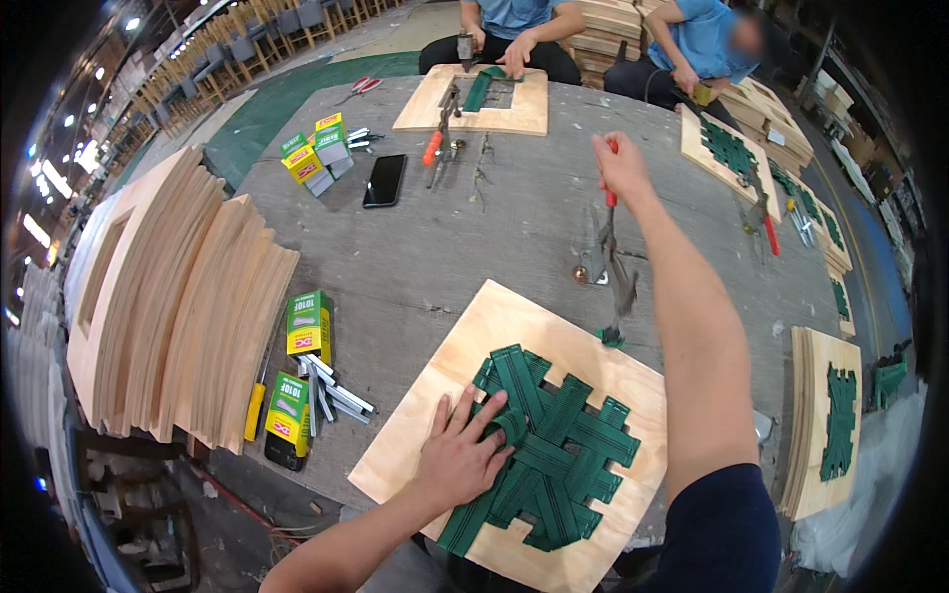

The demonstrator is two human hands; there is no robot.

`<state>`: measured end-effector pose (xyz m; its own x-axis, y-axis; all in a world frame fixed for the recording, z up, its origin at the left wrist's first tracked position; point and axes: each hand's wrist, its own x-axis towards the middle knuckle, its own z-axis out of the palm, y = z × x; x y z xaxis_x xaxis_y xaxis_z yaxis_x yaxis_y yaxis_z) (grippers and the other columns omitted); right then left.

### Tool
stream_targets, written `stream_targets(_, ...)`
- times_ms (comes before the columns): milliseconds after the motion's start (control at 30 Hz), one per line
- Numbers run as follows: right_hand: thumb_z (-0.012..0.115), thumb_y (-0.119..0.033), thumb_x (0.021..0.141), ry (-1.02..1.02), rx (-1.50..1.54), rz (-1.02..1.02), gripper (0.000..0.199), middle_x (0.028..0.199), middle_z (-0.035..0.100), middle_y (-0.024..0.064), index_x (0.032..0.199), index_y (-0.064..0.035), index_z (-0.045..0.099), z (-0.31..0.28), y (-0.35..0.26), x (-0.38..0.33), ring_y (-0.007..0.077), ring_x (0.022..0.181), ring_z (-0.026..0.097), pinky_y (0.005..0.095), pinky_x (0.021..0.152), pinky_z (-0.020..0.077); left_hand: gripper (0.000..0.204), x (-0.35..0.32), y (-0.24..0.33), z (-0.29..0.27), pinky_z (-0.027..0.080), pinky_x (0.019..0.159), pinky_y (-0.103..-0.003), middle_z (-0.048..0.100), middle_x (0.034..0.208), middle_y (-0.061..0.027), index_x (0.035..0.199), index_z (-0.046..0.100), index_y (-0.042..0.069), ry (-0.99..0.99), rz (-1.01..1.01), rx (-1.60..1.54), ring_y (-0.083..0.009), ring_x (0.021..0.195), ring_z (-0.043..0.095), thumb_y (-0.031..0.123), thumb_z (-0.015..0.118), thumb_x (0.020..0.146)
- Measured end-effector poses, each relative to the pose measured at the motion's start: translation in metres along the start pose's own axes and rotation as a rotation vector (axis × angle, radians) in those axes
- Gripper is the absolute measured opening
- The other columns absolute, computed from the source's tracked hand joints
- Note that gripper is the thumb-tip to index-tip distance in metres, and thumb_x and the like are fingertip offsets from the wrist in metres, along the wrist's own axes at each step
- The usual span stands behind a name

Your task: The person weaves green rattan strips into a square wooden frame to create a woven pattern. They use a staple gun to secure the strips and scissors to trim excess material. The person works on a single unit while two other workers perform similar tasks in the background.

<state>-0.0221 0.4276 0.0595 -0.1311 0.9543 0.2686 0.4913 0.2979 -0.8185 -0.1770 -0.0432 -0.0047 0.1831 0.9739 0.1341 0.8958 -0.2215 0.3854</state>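
A square light-wood panel lies in front of me, its middle crossed by woven dark-green webbing straps. My left hand rests palm down on the panel and straps, fingers spread, beside a raised fold of webbing. Farther off, my right hand is closed around the red handle of a metal toggle clamp. The clamp's arm reaches down to the panel's far edge, where its green-tipped end meets or hovers just over the wood; I cannot tell which.
Stacked wooden frames stand at the left, beside green-yellow staple boxes, loose staples and a yellow-handled screwdriver. A phone and red-handled scissors lie farther back. Two people work across the table; webbed panels stand at right.
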Motion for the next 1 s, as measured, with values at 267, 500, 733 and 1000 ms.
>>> stream_targets(267, 0.055, -0.041, 0.107, -0.237, -0.001, -0.2, 0.049, 0.12, 0.07, 0.0175, 0.133, 0.0002, 0.059, -0.089, -0.083, -0.107, 0.0283, 0.116, 0.065, 0.0394, 0.1, 0.0501, 0.031, -0.003, 0.002, -0.003, 0.024, 0.12, -0.063, 0.045, 0.158, -0.0087, 0.105, 0.077, 0.005, 0.08, 0.005, -0.012, -0.0421, 0.149, 0.033, 0.033, 0.065, 0.097)
stream_targets(500, 0.061, -0.018, 0.101, -0.329, -0.107, 0.201, 0.027, 0.092, 0.067, 0.0043, 0.122, -0.0002, 0.065, -0.177, -0.053, -0.389, 0.0108, 0.087, 0.063, 0.0303, 0.077, 0.0517, 0.042, -0.018, -0.003, 0.002, 0.025, 0.121, -0.062, 0.046, 0.157, -0.0081, 0.114, 0.075, 0.001, 0.112, -0.024, 0.073, -0.04, 0.149, 0.034, 0.037, 0.056, 0.102)
stream_targets(733, 0.069, -0.034, 0.101, -0.294, 0.429, 1.013, 0.052, 0.12, 0.068, 0.0164, 0.137, -0.0013, 0.051, -0.193, -0.035, -0.678, 0.0213, 0.094, 0.07, 0.0349, 0.07, 0.0575, 0.045, -0.013, 0.011, 0.001, 0.025, 0.122, -0.059, 0.046, 0.157, -0.0107, 0.123, 0.072, 0.003, 0.097, -0.023, 0.081, -0.0382, 0.149, 0.034, 0.038, 0.051, 0.104)
stream_targets(1000, 0.066, -0.028, 0.103, -0.104, 1.239, 1.086, 0.041, 0.126, 0.064, 0.0105, 0.136, -0.0115, 0.051, -0.107, -0.037, -0.708, 0.0287, 0.108, 0.067, 0.046, 0.086, 0.0559, 0.028, -0.069, 0.048, -0.001, 0.056, 0.085, -0.045, 0.073, 0.103, -0.0185, 0.11, 0.07, -0.002, 0.464, -0.262, -0.434, -0.0348, 0.096, 0.071, 0.022, 0.057, 0.104)
